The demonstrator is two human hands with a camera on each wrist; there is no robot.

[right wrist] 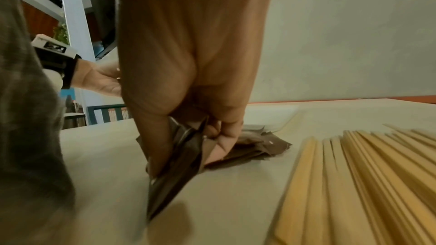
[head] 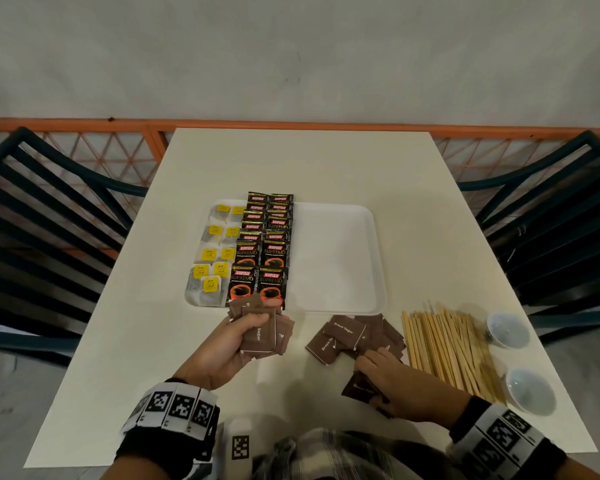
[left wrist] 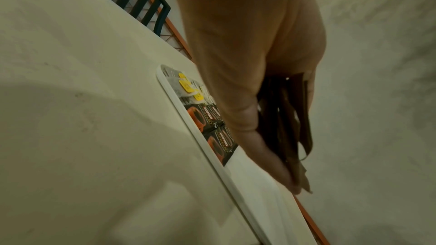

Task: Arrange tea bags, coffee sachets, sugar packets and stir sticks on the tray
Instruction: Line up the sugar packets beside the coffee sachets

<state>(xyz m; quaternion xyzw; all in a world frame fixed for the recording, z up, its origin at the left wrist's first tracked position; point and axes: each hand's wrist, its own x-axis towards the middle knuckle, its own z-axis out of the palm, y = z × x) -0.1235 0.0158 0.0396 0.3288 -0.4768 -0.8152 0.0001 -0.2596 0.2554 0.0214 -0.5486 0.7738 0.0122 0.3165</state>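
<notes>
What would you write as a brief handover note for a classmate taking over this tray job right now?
Left hand grips a fan of sugar packets near the tray. Right hand pinches more from the loose sugar pile.
Done: tea bags and coffee sachets fill the tray's left half.
Left: sugar, then stir sticks, into the bare right half.

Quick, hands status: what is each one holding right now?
Left hand: fingers curled round a stack of brown sugar packets.
Right hand: fingers gripping a few sugar packets from the table pile.
</notes>
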